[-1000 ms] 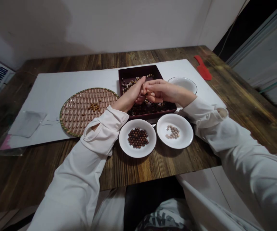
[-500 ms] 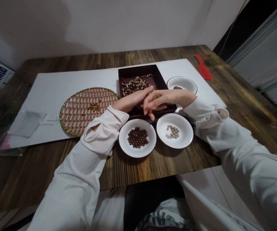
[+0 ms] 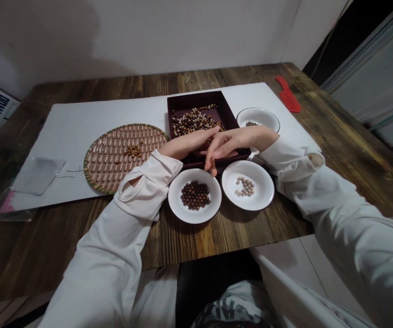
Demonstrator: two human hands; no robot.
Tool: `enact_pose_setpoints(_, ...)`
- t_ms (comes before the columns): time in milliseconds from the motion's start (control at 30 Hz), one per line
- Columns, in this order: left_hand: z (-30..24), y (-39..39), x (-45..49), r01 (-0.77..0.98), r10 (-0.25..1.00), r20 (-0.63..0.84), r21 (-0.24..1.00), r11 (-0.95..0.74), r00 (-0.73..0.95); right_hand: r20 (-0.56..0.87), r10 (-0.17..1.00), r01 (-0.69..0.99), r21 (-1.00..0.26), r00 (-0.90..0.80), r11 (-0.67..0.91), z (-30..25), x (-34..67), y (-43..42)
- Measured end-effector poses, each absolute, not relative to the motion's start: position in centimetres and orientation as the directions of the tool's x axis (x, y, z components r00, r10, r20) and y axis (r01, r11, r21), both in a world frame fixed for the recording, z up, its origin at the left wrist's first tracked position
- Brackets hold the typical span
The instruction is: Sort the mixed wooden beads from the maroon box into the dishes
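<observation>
My left hand [image 3: 187, 144] lies flat with fingers stretched over the near part of a dark maroon square tray [image 3: 183, 102] that holds mixed brown and pale beads [image 3: 196, 119]. My right hand [image 3: 229, 142] crosses just over it. Its fingers are extended and point down past the tray's front edge, tips at the far rim of a white dish [image 3: 183, 214] of dark brown beads [image 3: 195, 195]. I see nothing held in either hand. A second white dish [image 3: 263, 198] to the right holds several pale beads [image 3: 245, 187].
A round woven tray [image 3: 107, 159] with several amber beads [image 3: 134, 151] sits to the left on a white paper sheet [image 3: 80, 123]. At the back right are a white bowl [image 3: 269, 118] and a red tool [image 3: 287, 95]. A plastic bag [image 3: 35, 175] lies at the far left of the wooden table [image 3: 217, 232].
Both hands were raised and pinched together over the tray. They have lowered and spread out, and the right hand's fingers have reached toward the dish of dark beads.
</observation>
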State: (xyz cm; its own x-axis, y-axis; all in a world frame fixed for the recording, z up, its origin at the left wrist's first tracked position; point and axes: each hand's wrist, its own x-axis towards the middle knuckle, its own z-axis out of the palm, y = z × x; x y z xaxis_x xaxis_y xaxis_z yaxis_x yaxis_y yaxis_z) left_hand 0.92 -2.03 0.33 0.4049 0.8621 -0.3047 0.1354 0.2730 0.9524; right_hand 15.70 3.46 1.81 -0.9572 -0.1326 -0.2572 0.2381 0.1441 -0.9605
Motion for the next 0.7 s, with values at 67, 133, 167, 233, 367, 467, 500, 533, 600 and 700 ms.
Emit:
enact_pose_setpoints(67,0.26,-1.95,0.95,0.150,0.860,-0.297,0.955,0.257,0.414,-0.272,-0.144,0.251,-0.957,-0.952,0.149,1.95,15.79,3.45)
enact_pose_setpoints(133,0.20,-1.91,0.97,0.163,0.860,-0.290,0.956,0.243,0.421,-0.283,-0.165,0.260,-0.954,-0.945,0.148,2.06,15.90,3.52)
enact_pose_setpoints(167,0.19,-1.91,0.98,0.169,0.860,-0.288,0.957,0.238,0.421,-0.287,-0.174,0.264,-0.954,-0.942,0.145,2.10,15.96,3.55)
enact_pose_setpoints(233,0.25,-1.95,1.00,0.180,0.862,-0.289,0.956,0.234,0.416,-0.295,-0.183,0.273,-0.952,-0.938,0.139,2.22,16.04,3.56)
enact_pose_setpoints(367,0.54,-2.09,1.08,0.198,0.869,-0.299,0.951,0.237,0.394,-0.298,-0.176,0.275,-0.951,-0.938,0.142,2.57,16.02,3.27)
enact_pose_setpoints(467,0.68,-2.09,1.16,0.198,0.877,-0.291,0.953,0.230,0.382,-0.303,-0.159,0.280,-0.948,-0.940,0.153,2.83,15.90,2.93)
enact_pose_setpoints(500,0.70,-2.07,1.19,0.196,0.879,-0.288,0.954,0.227,0.380,-0.305,-0.156,0.281,-0.947,-0.939,0.156,2.87,15.87,2.86)
enact_pose_setpoints(533,0.71,-2.04,1.23,0.195,0.880,-0.286,0.954,0.226,0.379,-0.306,-0.155,0.282,-0.946,-0.939,0.159,2.89,15.85,2.81)
enact_pose_setpoints(600,0.72,-1.98,1.30,0.195,0.880,-0.285,0.954,0.225,0.380,-0.302,-0.156,0.278,-0.947,-0.940,0.162,2.82,15.83,2.81)
enact_pose_setpoints(700,0.75,-1.96,1.37,0.207,0.883,-0.285,0.953,0.220,0.373,-0.291,-0.162,0.266,-0.951,-0.943,0.160,2.60,15.83,2.93)
